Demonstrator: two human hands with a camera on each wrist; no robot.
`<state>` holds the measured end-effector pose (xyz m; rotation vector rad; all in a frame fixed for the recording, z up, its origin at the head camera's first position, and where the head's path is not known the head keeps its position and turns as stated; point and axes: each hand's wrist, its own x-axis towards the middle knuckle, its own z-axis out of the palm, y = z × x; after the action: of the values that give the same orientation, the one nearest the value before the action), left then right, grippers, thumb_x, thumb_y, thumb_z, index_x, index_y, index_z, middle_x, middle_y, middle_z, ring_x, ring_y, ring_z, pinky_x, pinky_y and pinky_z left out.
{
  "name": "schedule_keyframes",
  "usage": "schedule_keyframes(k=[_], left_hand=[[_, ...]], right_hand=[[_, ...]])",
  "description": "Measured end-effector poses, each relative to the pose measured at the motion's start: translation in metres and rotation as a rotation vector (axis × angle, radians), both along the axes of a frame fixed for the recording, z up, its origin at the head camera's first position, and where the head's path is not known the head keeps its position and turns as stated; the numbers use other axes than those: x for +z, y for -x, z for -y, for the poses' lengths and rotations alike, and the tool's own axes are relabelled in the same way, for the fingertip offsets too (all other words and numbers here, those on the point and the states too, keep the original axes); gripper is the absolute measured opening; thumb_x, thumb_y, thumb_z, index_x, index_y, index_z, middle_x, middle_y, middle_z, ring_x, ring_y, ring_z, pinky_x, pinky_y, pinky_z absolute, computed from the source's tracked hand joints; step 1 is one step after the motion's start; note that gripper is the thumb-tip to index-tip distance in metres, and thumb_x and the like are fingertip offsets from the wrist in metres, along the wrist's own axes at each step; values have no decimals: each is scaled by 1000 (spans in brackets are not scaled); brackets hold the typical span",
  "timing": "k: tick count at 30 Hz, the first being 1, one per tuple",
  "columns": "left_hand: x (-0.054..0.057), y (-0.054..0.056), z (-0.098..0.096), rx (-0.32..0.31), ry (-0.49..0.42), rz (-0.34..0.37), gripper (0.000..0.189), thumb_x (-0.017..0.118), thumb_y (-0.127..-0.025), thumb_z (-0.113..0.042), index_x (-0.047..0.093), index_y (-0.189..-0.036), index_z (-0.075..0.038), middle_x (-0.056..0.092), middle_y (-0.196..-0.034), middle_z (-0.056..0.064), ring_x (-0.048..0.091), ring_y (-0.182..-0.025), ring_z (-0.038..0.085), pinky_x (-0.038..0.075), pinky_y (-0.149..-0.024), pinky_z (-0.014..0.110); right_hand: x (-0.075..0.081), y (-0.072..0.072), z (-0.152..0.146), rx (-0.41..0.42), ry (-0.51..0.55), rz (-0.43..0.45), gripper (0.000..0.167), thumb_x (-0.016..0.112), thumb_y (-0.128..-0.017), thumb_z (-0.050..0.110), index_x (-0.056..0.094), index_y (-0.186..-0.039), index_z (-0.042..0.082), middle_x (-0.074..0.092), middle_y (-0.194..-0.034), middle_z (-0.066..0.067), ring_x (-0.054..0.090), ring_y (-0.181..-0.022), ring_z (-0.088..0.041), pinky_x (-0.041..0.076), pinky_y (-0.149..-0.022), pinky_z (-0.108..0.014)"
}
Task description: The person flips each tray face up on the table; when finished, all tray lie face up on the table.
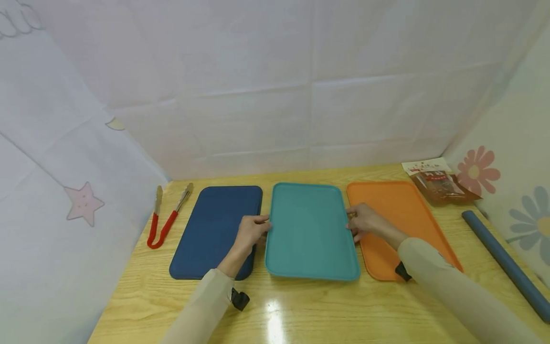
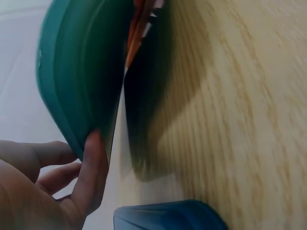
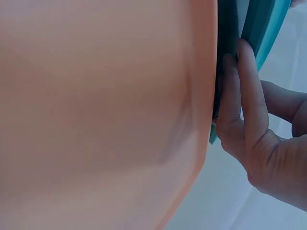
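A teal rectangular tray (image 1: pixel 311 231) is held between my two hands in the middle of the table. My left hand (image 1: pixel 251 231) pinches its left rim; in the left wrist view the tray (image 2: pixel 79 72) is raised off the wood, with a gap and shadow beneath. On the opposite side my right hand (image 1: pixel 364 222) grips the right rim, above the inner edge of an orange tray (image 1: pixel 397 215). Fingers of the right hand (image 3: pixel 256 115) lie along the teal rim in the right wrist view. A dark blue tray (image 1: pixel 215 229) lies beside my left hand.
Red-handled tongs (image 1: pixel 162 222) lie spread at the far left. Brown food packaging (image 1: pixel 442 184) sits at the back right corner. A dark grey-blue roll (image 1: pixel 507 260) runs along the right edge of the wooden table (image 1: pixel 322 310). Cloth-covered walls stand behind and at both sides.
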<state>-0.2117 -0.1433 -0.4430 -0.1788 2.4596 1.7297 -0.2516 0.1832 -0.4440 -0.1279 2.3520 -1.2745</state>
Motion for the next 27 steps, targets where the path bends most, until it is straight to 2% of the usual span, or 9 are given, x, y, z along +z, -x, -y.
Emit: schedule_keyframes(k=[4,9,13,15,19,21,22,24,27], left_hand=[[-5,5,-4,15,124,-57,31,61,-91,-3,65,-121,3,67,-110,23,64,-58,17,53,-54,35],[-13,11,-7,18,236,-87,29,63,-90,-1,66,-119,3,70,-102,21,65,-57,29,50,-47,31],[-18,15,-12,16,354,-128,29,62,-89,0,67,-117,3,71,-100,20,65,-57,29,42,-43,24],[-19,17,-15,12,405,-140,29,61,-89,1,68,-117,3,70,-101,20,64,-54,26,43,-44,25],[-20,18,-18,16,465,-142,31,59,-86,2,68,-116,3,69,-107,20,58,-50,18,43,-50,25],[-20,17,-19,17,469,-147,31,58,-85,4,69,-114,3,69,-108,21,57,-48,18,41,-47,25],[-20,16,-19,8,473,-151,26,57,-85,4,73,-105,4,71,-100,21,55,-45,18,39,-44,24],[-20,15,-20,0,457,-151,25,56,-84,4,73,-103,4,70,-98,23,56,-40,21,38,-39,24],[-20,14,-21,-10,457,-142,24,56,-86,2,74,-101,4,70,-97,23,56,-38,21,38,-37,23]], right_hand=[[3,5,3,2,-60,-6,58,57,-88,-8,34,-141,-16,66,-101,-28,67,-62,-22,57,-55,-35],[4,13,7,-1,-96,-13,58,55,-87,-8,33,-141,-17,61,-113,-34,66,-60,-23,57,-55,-36],[6,16,11,18,-131,-15,58,51,-84,-9,34,-138,-20,64,-101,-31,67,-62,-25,57,-54,-36],[6,17,12,31,-155,-28,54,50,-83,-10,38,-135,-21,65,-93,-28,67,-61,-25,57,-54,-35],[5,17,15,57,-206,-73,32,46,-80,-13,58,-109,-17,63,-73,-22,65,-55,-25,57,-52,-34],[5,16,16,63,-231,-93,20,45,-78,-14,61,-90,-10,60,-66,-20,63,-52,-24,56,-51,-33],[6,16,16,69,-237,-100,17,44,-78,-14,59,-83,-7,59,-64,-19,63,-51,-24,56,-51,-34],[8,14,17,80,-248,-108,16,44,-77,-15,55,-75,-3,57,-61,-19,62,-48,-25,56,-50,-34],[11,14,18,118,-296,-120,14,43,-80,-14,52,-78,-4,55,-61,-17,62,-46,-24,55,-48,-32]])
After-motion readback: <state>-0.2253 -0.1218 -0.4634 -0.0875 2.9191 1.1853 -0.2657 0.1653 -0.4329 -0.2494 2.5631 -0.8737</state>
